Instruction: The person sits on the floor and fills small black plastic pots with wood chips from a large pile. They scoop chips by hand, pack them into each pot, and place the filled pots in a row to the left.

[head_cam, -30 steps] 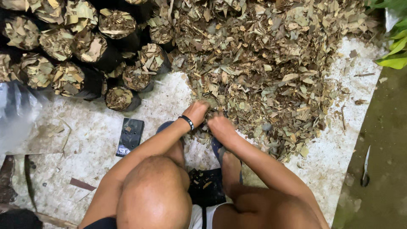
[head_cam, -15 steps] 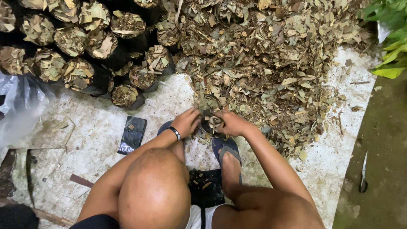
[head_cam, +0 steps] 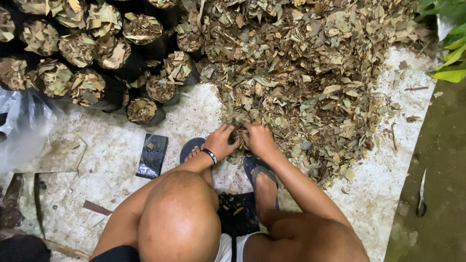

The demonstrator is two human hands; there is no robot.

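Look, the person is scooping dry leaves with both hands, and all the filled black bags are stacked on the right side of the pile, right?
Not quite. The head view shows the filled black bags stacked on the left side of the pile of dry leaves, not the right. The rest holds: the left hand and right hand are together at the pile's near edge, gathering leaves.

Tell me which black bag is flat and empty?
The flat black bag lying alone on the white sheet, left of the left hand. The other bags stand upright, stuffed with dry leaves.

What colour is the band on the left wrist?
The wrist band is black with a small light mark, seen in the head view.
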